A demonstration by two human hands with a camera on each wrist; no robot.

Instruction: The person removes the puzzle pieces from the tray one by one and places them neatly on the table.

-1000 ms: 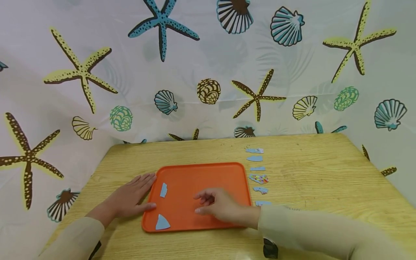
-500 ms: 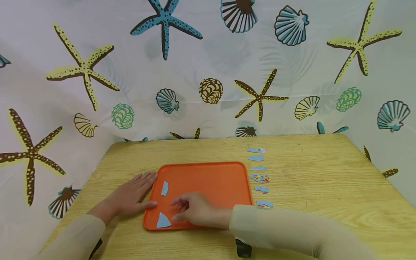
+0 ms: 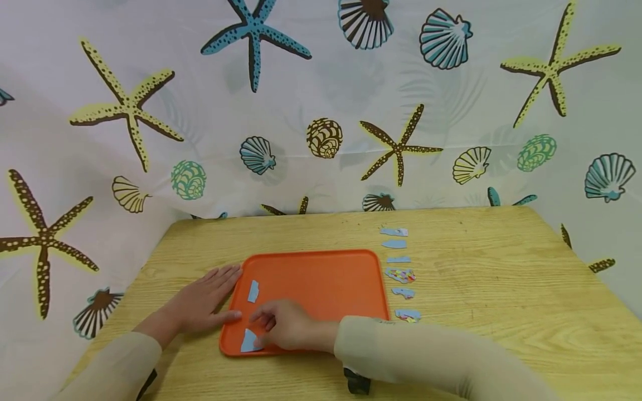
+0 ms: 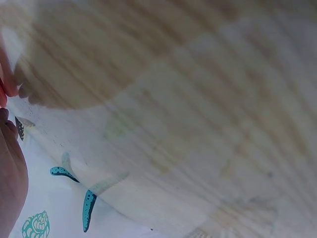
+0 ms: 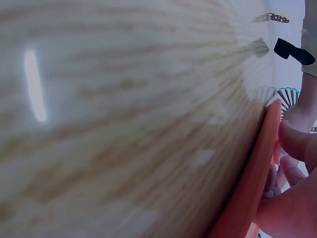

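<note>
My right hand (image 3: 288, 326) is over the left part of an orange tray (image 3: 321, 278). Its fingers are bent loosely, and the thumb is at the right corner of a light-blue, roughly triangular paper piece (image 3: 248, 341), covering that corner. Whether the thumb presses on it, I cannot tell. Farther back on the tray lies a smaller torn light-blue piece (image 3: 253, 291). My left hand (image 3: 203, 301) lies with fingers stretched along the tray's left edge, fingertips and thumb at the rim. The right wrist view has the right hand (image 5: 292, 193) beside the tray's rim.
Right of the tray, several torn paper pieces form a column on the wooden table (image 3: 476, 267); one is a multicoloured piece (image 3: 400, 275). A white cloth (image 3: 301, 83) with starfish and shells hangs behind the table and at its sides.
My right hand has moved left across the tray to the triangular paper piece, and its thumb now covers that piece's right corner. The left hand stays in place.
</note>
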